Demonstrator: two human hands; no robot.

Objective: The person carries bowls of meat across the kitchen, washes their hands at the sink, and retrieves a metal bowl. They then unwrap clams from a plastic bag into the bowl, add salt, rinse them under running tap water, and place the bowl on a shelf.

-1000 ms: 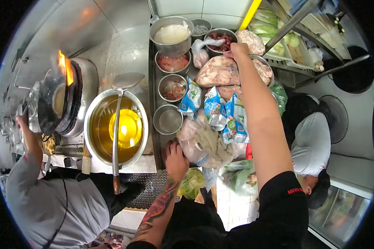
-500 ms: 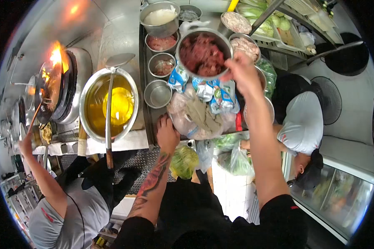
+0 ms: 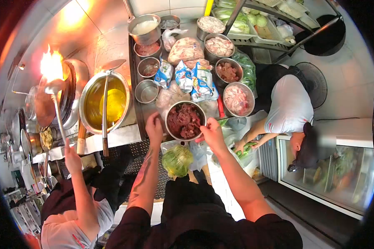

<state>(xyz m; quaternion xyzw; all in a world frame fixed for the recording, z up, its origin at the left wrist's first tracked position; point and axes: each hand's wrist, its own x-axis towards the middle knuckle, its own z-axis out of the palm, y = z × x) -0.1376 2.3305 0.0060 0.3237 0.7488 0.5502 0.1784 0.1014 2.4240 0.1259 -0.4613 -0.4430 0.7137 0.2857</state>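
Note:
A round metal pot of dark red raw meat (image 3: 186, 121) is close in front of me, at the counter's near edge. My right hand (image 3: 212, 133) is closed on its right rim, thumb at the inside. Just left of the pot, my left hand (image 3: 154, 128) has its fingers loosely apart and nothing visible in them; a small gap shows between it and the pot. Behind the pot lie a clear plastic bag (image 3: 170, 97) and blue-and-white packets (image 3: 201, 83). Below it sits a green cabbage (image 3: 177, 161).
Several metal pots of raw meat, including one of pale pink meat (image 3: 238, 99), line the counter. At left are a basin of yellow oil (image 3: 96, 112) and a flaming wok (image 3: 50, 103) worked by a person (image 3: 77, 216). Another person (image 3: 289, 103) handles bagged greens (image 3: 246, 149) at right.
My right hand has brought the pot of dark meat from the back of the counter down toward me. My left hand has shifted slightly left. The left-hand person's arm has risen with a ladle.

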